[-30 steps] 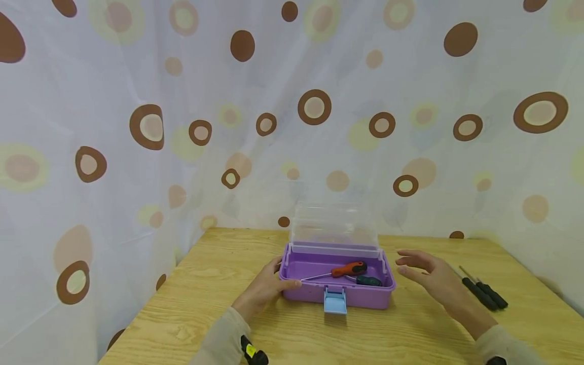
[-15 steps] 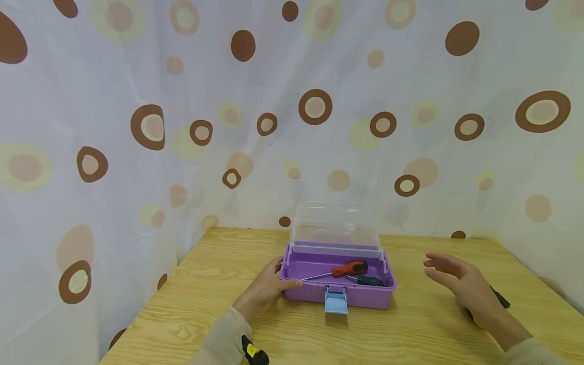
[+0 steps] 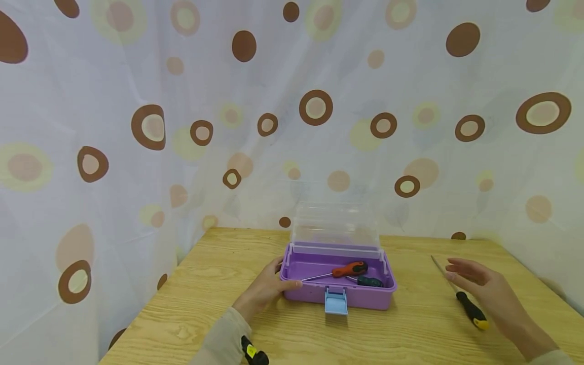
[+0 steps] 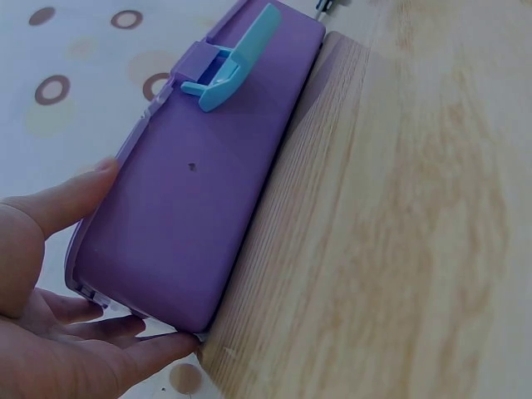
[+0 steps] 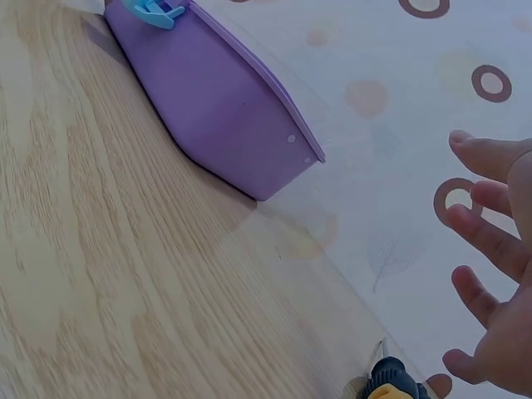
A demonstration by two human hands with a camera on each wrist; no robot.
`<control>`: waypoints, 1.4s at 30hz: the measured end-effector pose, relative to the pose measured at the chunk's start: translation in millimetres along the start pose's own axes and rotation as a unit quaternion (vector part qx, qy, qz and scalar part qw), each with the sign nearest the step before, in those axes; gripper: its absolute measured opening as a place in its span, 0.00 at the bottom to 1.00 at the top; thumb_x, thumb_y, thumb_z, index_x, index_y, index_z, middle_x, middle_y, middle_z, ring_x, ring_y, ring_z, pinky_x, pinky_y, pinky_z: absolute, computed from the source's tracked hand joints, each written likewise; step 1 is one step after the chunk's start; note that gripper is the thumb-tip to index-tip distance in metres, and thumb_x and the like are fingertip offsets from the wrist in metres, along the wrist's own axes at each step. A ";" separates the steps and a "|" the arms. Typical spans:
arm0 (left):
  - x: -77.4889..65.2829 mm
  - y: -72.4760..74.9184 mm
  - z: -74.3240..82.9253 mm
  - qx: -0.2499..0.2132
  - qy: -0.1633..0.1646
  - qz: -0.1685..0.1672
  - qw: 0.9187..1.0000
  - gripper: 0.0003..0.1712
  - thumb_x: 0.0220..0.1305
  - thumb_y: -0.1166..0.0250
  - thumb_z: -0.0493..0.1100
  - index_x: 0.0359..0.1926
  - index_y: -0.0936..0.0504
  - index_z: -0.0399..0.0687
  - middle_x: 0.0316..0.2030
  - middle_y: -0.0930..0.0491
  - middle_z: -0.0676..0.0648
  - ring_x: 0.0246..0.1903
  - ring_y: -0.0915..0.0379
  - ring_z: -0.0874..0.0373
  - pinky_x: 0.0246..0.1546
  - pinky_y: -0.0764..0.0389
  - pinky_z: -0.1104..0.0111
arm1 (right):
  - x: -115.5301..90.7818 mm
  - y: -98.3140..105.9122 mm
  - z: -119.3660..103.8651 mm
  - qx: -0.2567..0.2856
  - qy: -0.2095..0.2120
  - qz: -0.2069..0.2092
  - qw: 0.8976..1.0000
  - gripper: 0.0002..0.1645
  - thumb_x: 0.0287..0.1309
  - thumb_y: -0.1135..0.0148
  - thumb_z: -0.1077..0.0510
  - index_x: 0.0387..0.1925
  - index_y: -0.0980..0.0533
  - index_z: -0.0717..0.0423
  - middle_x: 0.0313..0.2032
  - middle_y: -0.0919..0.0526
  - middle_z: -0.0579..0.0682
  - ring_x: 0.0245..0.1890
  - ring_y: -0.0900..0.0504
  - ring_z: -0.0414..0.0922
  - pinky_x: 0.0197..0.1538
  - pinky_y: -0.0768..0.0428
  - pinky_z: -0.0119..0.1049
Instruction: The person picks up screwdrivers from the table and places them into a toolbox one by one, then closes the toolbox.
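A purple toolbox [image 3: 351,297] with its clear lid [image 3: 335,223] raised stands on the table. In it lie a screwdriver with a red-and-black handle [image 3: 350,269] and one with a dark green handle [image 3: 369,281]. My left hand [image 3: 264,289] holds the box's left end, its thumb at the front rim in the left wrist view and the fingers around the end. Right of the box my right hand [image 3: 495,294] hovers with parted fingers, holding nothing. Just left of it lies a long screwdriver with a black, yellow-ended handle [image 3: 472,310], which also shows in the right wrist view.
A light blue latch [image 3: 336,302] hangs down at the front of the toolbox. The wood-grain table [image 3: 205,304] reaches back to a white curtain [image 3: 274,76] with brown circles, which also runs along the left and right sides.
My right hand has moved right, away from the toolbox, past the long screwdriver, and now covers the spot where another dark-handled screwdriver showed. My left hand and the box have stayed put.
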State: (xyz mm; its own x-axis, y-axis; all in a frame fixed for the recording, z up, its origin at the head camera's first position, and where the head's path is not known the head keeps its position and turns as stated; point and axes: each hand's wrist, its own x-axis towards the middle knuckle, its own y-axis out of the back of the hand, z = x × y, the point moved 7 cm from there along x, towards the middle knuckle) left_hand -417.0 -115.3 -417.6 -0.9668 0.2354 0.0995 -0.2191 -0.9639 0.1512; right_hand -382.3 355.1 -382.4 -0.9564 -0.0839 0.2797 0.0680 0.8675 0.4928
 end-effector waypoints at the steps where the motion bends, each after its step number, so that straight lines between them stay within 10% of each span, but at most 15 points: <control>1: 0.1 0.1 -0.4 0.001 0.001 0.001 1.000 0.55 0.57 0.21 0.37 0.78 0.45 0.33 0.74 0.42 0.29 0.69 0.39 0.32 0.70 0.37 0.42 | -0.1 1.2 1.0 -0.002 -0.002 0.001 1.000 0.33 0.75 0.40 0.49 0.73 0.32 0.61 0.52 0.21 0.25 0.48 0.23 0.23 0.45 0.20 0.23; 12: -0.3 0.4 -0.9 0.000 -0.001 0.005 1.000 0.56 0.57 0.21 0.38 0.78 0.45 0.33 0.74 0.42 0.29 0.70 0.39 0.33 0.70 0.37 0.42 | -2.2 12.6 13.8 -0.018 -0.027 -0.002 0.999 0.33 0.74 0.39 0.46 0.72 0.30 0.59 0.52 0.21 0.24 0.47 0.25 0.19 0.43 0.22 0.21; 17: -1.7 -0.3 -1.8 0.000 0.007 0.004 1.000 0.55 0.58 0.21 0.38 0.79 0.45 0.34 0.75 0.43 0.29 0.70 0.40 0.33 0.69 0.36 0.43 | -2.8 14.5 22.5 -0.053 -0.052 -0.010 0.997 0.39 0.74 0.40 0.43 0.73 0.33 0.64 0.58 0.17 0.44 0.46 0.26 0.21 0.43 0.21 0.26; 25: -3.0 -1.5 1.7 0.005 0.002 0.002 1.000 0.55 0.59 0.22 0.39 0.79 0.45 0.34 0.75 0.43 0.29 0.70 0.40 0.33 0.69 0.36 0.42 | -2.6 11.0 35.8 -0.099 -0.071 -0.041 0.992 0.44 0.79 0.51 0.40 0.75 0.43 0.72 0.65 0.27 0.73 0.64 0.31 0.73 0.54 0.20 0.61; 42: -2.0 -0.8 2.9 0.004 0.002 -0.003 1.000 0.55 0.59 0.22 0.40 0.79 0.46 0.33 0.75 0.42 0.29 0.70 0.40 0.33 0.69 0.36 0.43 | -1.7 6.3 44.5 -0.254 -0.041 -0.059 0.964 0.44 0.74 0.41 0.40 0.67 0.35 0.77 0.55 0.21 0.75 0.52 0.21 0.71 0.44 0.18 0.62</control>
State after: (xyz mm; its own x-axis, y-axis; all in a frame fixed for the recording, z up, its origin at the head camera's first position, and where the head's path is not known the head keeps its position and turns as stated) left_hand -414.5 -114.7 -415.0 -0.9661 0.2402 0.0942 -0.2234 -0.9615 0.1602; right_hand -392.9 382.5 -416.4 -0.9838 -0.1103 0.1414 0.0680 0.4996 0.8636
